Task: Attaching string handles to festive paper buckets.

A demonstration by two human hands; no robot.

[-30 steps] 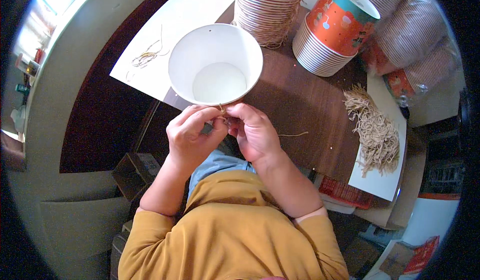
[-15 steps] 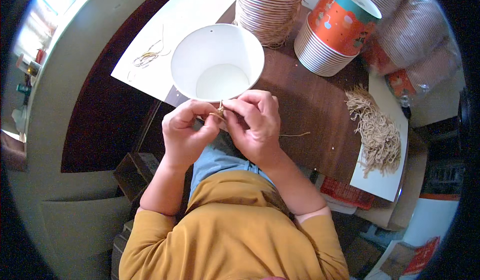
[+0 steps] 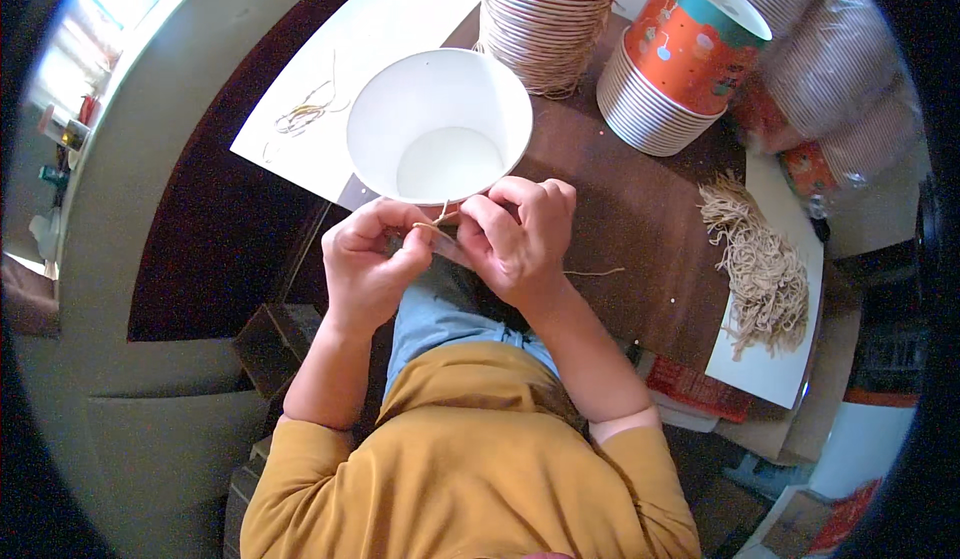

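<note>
A white-lined paper bucket [image 3: 435,99] stands at the table's near edge, its mouth facing me and a small hole near its far rim. Just in front of its near rim, a thin tan string [image 3: 444,213] comes out at the bucket's edge. My left hand [image 3: 368,259] pinches the string between thumb and forefinger. Closed on the other part of it is my right hand [image 3: 522,244], with its fingers curled. A string end [image 3: 597,273] lies on the table to the right of this hand; whether it is the same piece I cannot tell.
Behind the bucket rises a stack of nested buckets [image 3: 548,34] with string around it. An orange and green bucket stack [image 3: 690,54] stands to its right, near plastic-wrapped stacks [image 3: 835,54]. A bundle of cut strings [image 3: 762,269] lies at right; loose strings [image 3: 305,114] lie on white board [image 3: 390,19].
My right hand has moved a little to the right, away from my left, and the string between them is drawn out straighter. The left hand stays nearly in place.
</note>
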